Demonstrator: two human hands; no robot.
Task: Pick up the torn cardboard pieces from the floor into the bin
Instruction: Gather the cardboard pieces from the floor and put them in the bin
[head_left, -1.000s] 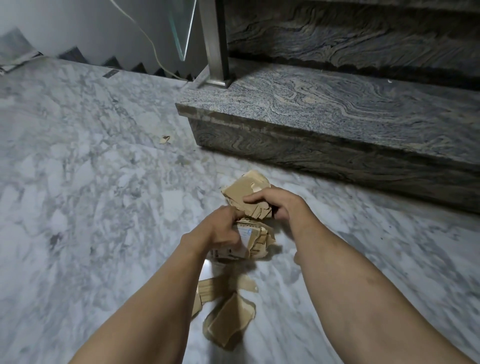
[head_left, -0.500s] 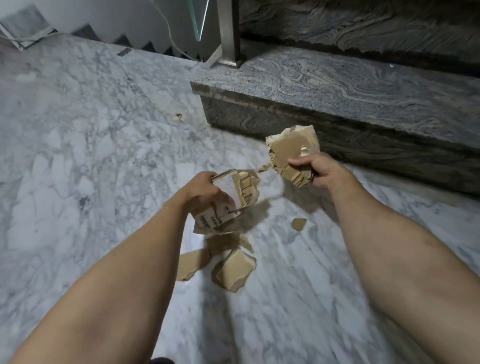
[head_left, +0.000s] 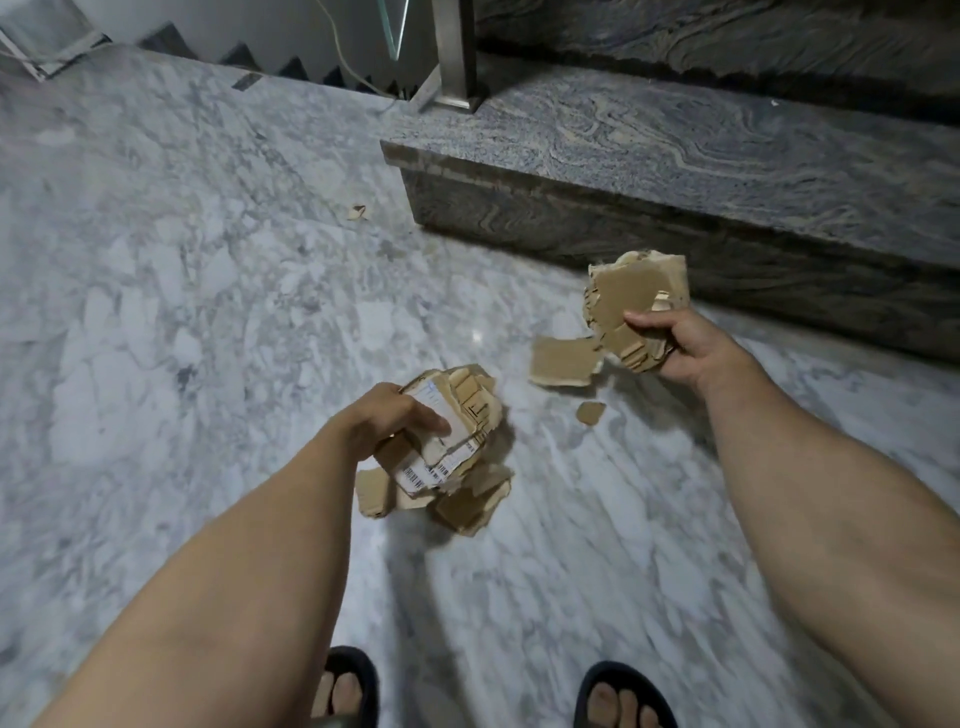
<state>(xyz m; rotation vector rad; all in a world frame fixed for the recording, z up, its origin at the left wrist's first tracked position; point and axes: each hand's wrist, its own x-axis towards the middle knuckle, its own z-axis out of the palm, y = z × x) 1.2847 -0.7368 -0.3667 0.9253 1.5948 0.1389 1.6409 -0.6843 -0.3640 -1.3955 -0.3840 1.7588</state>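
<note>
Each hand, the left hand (head_left: 384, 421) and the right hand (head_left: 675, 343), grips a cardboard bunch, but scraps (head_left: 563, 361) remain down and no bin shows.

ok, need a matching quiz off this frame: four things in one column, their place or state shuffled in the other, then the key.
Things:
1. labelled cardboard stack
2. plain cardboard bundle
3. small far scrap
4. sandals

Places or states:
A. lying alone on the marble floor, near the corner of the stone step
B. gripped in the right hand
C. on the person's feet, bottom edge of view
D. gripped in the left hand

Pairs: 1-D, 2-B, 3-A, 4-C
</note>
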